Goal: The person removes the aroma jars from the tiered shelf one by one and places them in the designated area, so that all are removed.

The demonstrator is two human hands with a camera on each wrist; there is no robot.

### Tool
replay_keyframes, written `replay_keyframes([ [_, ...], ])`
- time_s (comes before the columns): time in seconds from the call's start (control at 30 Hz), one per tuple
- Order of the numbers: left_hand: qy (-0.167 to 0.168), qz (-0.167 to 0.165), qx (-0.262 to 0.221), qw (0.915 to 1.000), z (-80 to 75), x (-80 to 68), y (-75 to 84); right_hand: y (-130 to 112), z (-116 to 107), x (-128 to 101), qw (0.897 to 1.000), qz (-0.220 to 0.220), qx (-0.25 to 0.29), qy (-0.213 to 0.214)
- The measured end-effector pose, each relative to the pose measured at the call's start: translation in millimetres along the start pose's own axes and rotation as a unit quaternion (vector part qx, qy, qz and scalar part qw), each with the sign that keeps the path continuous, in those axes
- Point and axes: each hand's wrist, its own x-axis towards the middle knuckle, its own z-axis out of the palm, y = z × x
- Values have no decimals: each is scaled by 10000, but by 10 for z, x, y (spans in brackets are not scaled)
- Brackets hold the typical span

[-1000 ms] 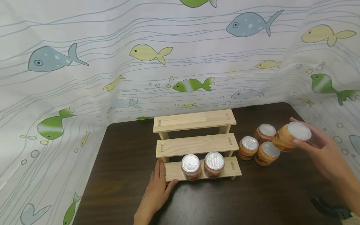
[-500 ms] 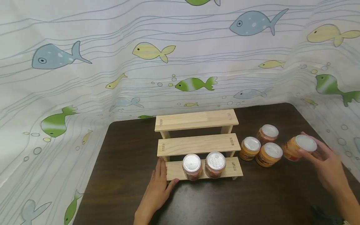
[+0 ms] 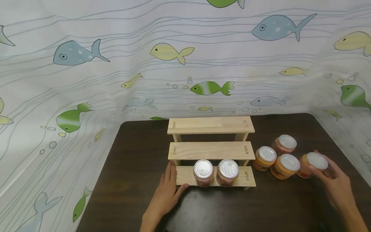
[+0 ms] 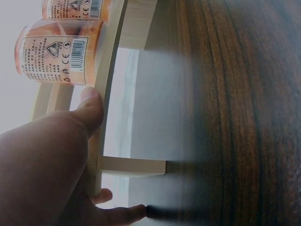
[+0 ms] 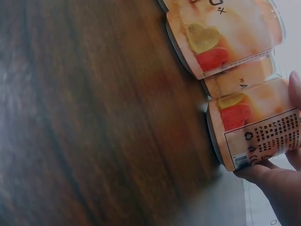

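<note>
A three-step wooden rack (image 3: 210, 150) stands on the dark table. Two jars with silvery lids (image 3: 203, 173) (image 3: 228, 172) sit side by side on its lowest step. At the left end of that step my left hand (image 3: 164, 193) rests with straight fingers along the side, its thumb (image 4: 89, 106) against the front edge. To the right of the rack, my right hand (image 3: 333, 180) grips an orange jar (image 5: 263, 127) between thumb and fingers. This jar is upright beside the other orange jars, its base at or close to the tabletop.
Three more jars (image 3: 264, 158) (image 3: 285, 166) (image 3: 285, 145) stand close together right of the rack. Behind and at both sides of the table (image 3: 130, 180) hangs a white sheet (image 3: 174, 29) printed with fish.
My right hand has lowered the orange jar towards the table beside the other jars. My left hand has stayed at the rack. The head view has shifted slightly.
</note>
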Motion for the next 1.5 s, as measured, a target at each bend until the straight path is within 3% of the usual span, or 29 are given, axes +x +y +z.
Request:
replay_keyframes([
  [0.27, 72, 138, 68, 9999, -2, 39, 25, 22, 0, -13, 9997, -98, 184, 139],
  [0.4, 88, 146, 65, 9998, -5, 44, 32, -140, 72, -32, 9982, -139, 246, 528],
  [0.53, 125, 166, 78, 9998, -11, 51, 31, -482, 256, -47, 9896, -895, 709, 871],
  [0.57, 141, 169, 89, 9997, -13, 52, 29, -562, 321, -54, 9856, -1215, 944, 702],
  [0.63, 176, 167, 133, 9996, -19, 53, 24, -708, 453, -86, 9766, -1688, 1332, -103],
  [0.73, 216, 163, 174, 9995, -23, 59, 15, -874, 670, -180, 9694, -1557, 1044, -1584],
  [0.8, 205, 161, 179, 9995, -25, 66, 13, -929, 804, -241, 9599, -1257, 437, -2468],
  [0.87, 193, 164, 163, 9995, -25, 77, 12, -930, 939, -282, 9436, -1055, -96, -3136],
  [0.93, 168, 165, 158, 9996, -23, 85, 11, -864, 1058, -289, 9197, -1027, -53, -3790],
  [1.0, 157, 174, 163, 9996, -24, 88, 13, -787, 1168, -298, 9026, -832, 68, -4224],
  [1.07, 170, 192, 169, 9995, -24, 82, 11, -701, 1274, -299, 8885, -665, 320, -4528],
  [1.1, 179, 200, 165, 9995, -25, 77, 11, -666, 1325, -306, 8862, -544, 352, -4587],
  [1.2, 193, 201, 165, 9995, -27, 59, 12, -593, 1479, -312, 8871, -211, 367, -4597],
  [1.5, 152, 119, 91, 9998, -2, 24, 12, -518, 1848, -321, 8943, -250, 100, -4466],
])
